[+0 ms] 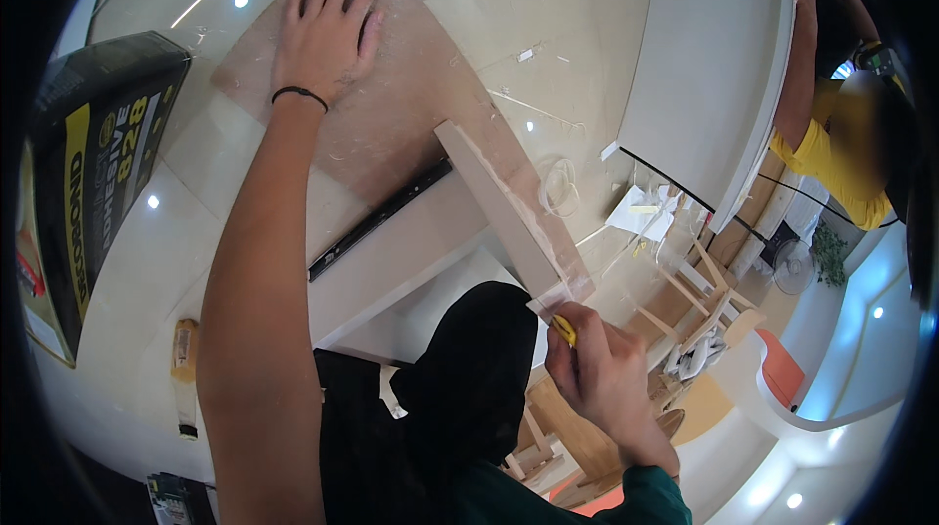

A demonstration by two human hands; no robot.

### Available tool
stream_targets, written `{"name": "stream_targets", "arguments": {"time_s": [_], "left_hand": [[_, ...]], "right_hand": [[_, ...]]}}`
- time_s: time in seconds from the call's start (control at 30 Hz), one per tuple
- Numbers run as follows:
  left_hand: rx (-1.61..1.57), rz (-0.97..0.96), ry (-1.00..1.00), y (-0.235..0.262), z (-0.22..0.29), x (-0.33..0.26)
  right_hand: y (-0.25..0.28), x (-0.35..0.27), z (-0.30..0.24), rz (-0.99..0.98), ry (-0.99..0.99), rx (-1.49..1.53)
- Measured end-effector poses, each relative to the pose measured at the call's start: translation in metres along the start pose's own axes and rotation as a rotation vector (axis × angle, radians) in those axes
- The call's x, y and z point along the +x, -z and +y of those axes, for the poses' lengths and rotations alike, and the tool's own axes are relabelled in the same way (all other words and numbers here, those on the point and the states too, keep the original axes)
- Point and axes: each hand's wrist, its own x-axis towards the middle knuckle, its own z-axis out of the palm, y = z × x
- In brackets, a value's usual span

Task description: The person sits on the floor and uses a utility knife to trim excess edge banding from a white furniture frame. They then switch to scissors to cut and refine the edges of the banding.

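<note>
My left hand (328, 41) lies flat with fingers spread on a brown sheet (416, 65), a dark band round its wrist. In my right hand (602, 369) is a yellow utility knife (564, 329), mostly covered by the fingers. Its tip end meets the near end of a pale strip-like panel (499, 207), which rests on the sheet. That panel joins a white drawer-like box (401, 271) with a black slide rail (380, 220) along its side. My knee in black cloth covers part of the box.
A large black and yellow adhesive can (108, 163) stands at left, near a yellowish bottle (184, 378). At upper right, a person in a yellow shirt (831, 153) handles a big white panel (714, 65). Scraps, a coiled strip (559, 186) and a wooden chair (709, 300) are at right.
</note>
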Motion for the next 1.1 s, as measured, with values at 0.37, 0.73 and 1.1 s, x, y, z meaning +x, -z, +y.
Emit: {"name": "stream_targets", "arguments": {"time_s": [0.37,0.73,1.1], "left_hand": [[0.011,0.002,0.019,0.007,-0.001,-0.001],[0.044,-0.018,0.011,0.011,0.003,0.0],[0.036,-0.024,0.009,0.011,-0.001,0.002]], "right_hand": [[-0.001,0.004,-0.004,-0.053,-0.002,-0.017],[-0.001,0.005,-0.018,-0.071,-0.059,-0.093],[0.009,0.011,-0.031,-0.195,-0.132,-0.158]]}}
